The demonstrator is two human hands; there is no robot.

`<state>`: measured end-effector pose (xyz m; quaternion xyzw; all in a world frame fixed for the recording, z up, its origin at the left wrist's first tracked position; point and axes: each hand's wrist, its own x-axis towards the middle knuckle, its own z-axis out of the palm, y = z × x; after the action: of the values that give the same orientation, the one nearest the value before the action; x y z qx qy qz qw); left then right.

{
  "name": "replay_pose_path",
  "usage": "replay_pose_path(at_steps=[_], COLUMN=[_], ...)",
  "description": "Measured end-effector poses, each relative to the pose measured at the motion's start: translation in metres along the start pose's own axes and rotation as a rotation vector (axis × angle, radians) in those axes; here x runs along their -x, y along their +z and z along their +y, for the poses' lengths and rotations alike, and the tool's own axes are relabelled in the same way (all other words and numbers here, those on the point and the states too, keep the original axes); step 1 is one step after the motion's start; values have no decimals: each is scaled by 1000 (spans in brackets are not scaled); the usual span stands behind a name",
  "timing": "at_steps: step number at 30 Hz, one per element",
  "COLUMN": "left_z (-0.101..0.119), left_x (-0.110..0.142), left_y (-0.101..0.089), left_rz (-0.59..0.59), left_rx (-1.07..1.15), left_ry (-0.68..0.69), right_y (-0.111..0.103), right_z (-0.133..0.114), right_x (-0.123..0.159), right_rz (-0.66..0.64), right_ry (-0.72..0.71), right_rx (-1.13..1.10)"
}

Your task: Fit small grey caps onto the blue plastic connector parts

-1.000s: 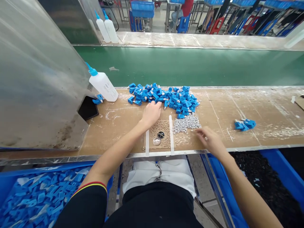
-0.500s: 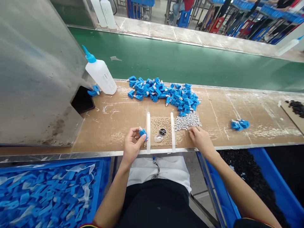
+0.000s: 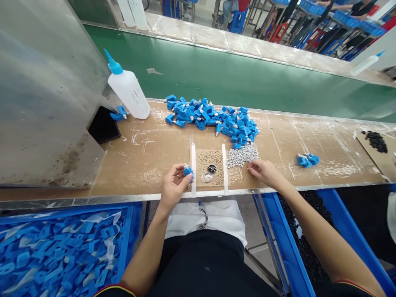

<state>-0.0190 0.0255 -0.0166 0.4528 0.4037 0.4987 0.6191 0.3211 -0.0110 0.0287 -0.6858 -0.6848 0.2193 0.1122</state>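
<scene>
My left hand (image 3: 173, 186) is closed around a small blue plastic block with a whitish tip (image 3: 188, 171), held over the left tape strip of a cardboard pad (image 3: 210, 156). Close to the front right corner of a heap of small grey pieces (image 3: 243, 156), my right hand (image 3: 263, 171) has its fingers pinched together; whatever may be between them is too small to make out. On the pad lie a round black cap (image 3: 212, 169) and a clear round dish (image 3: 206, 177), with a thin stick across the cap. Behind the pad spreads a pile of similar blue blocks (image 3: 202, 115).
A white squeeze bottle with a blue nozzle (image 3: 131, 93) stands at left, beside a metal cabinet (image 3: 46, 103). Two bins flank me below the bench: one of blue parts (image 3: 131, 231), one of black parts (image 3: 287, 243). A few blue blocks (image 3: 307, 160) lie to the right.
My right hand has drawn slightly back from the grey pieces, toward the right. My left hand still holds the blue block, and the whole view has shifted a little.
</scene>
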Motion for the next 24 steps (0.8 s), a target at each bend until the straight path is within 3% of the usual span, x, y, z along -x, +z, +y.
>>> replay_pose_path(at_steps=[5,14,20,24], left_z=[0,0,1,1], left_x=[2,4,5,6], left_y=[1,1,0,0], left_rz=[13,12,-10,-19], left_rx=[-4,-23,-7,20], left_ry=[5,24,2,2], right_y=[0,62,54,42], right_z=[-4,-41,-42,-67], right_x=[-6,8,3,3], right_rz=[-85,249,227,241], right_ry=[-137,-419,-487,-532], right_rx=[187,180,188,231])
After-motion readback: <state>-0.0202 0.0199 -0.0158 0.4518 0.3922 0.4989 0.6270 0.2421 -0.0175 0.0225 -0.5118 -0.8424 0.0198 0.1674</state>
